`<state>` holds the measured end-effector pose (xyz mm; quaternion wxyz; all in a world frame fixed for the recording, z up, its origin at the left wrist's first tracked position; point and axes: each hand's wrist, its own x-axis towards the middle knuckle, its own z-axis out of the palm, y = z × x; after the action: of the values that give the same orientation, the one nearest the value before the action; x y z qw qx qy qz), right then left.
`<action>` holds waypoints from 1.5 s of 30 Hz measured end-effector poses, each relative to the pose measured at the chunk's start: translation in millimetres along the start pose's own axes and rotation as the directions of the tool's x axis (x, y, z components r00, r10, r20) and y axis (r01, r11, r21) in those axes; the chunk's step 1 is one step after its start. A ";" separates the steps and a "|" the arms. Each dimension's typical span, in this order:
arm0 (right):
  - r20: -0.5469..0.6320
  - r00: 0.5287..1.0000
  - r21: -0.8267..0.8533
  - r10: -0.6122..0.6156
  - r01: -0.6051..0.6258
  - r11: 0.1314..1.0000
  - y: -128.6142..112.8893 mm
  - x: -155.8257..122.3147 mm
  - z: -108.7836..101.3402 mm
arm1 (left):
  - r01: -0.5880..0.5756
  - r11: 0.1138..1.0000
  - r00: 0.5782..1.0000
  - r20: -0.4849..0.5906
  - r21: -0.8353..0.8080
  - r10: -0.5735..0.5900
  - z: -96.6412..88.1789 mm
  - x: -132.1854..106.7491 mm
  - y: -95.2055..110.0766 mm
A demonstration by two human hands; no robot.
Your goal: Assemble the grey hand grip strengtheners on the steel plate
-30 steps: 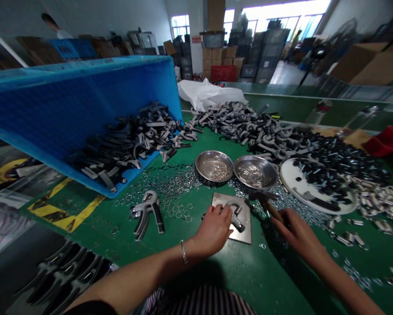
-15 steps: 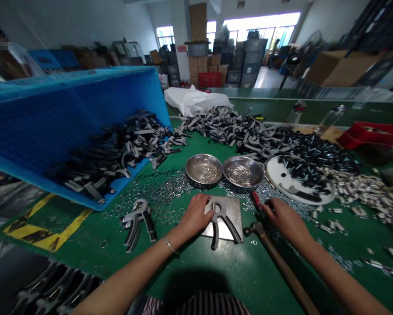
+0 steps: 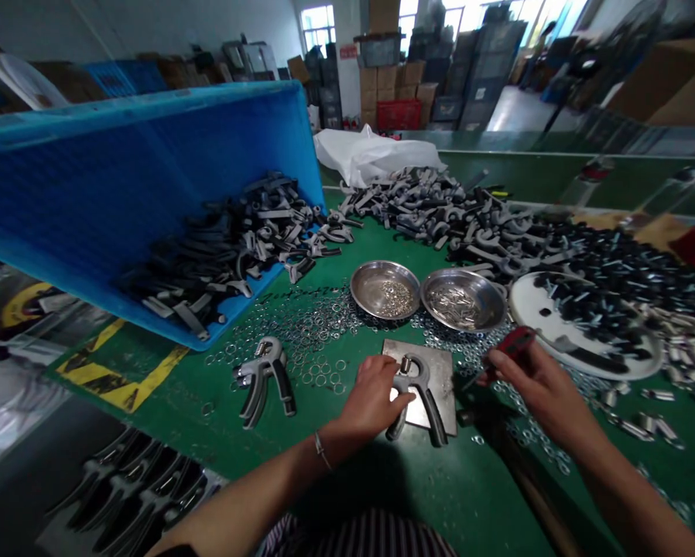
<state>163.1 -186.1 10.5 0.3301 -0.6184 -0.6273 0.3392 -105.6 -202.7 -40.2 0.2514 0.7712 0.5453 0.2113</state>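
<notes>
My left hand (image 3: 374,396) rests on the left arm of a grey hand gripper (image 3: 420,394) that lies on a small steel plate (image 3: 440,363) on the green table (image 3: 347,472). Its fingers curl round that arm. My right hand (image 3: 536,383) is lifted just right of the plate and pinches a red-handled tool (image 3: 513,344). A hammer (image 3: 513,456) lies on the table below my right forearm. A finished hand gripper (image 3: 263,379) lies to the left among loose rings.
Two steel bowls (image 3: 385,288) (image 3: 462,298) of small parts stand behind the plate. A tilted blue crate (image 3: 150,186) spills grey handles at left. More handles (image 3: 440,213), a white disc (image 3: 580,325) with black parts, and metal springs (image 3: 684,348) cover the right.
My right hand has lifted from the table with the red-handled tool. The hammer lies where it was set down. My left hand has stayed on the hand gripper on the plate.
</notes>
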 end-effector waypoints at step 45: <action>0.402 0.825 -0.687 -0.396 0.558 0.465 -48.4 111.8 38.7 | -0.129 0.910 0.980 0.194 0.395 0.055 -72.8 165.5 -26.2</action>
<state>102.1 -75.2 29.0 0.0490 -0.4621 -0.8853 -0.0189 -116.2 -27.1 9.3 0.1236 0.8473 0.5153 0.0357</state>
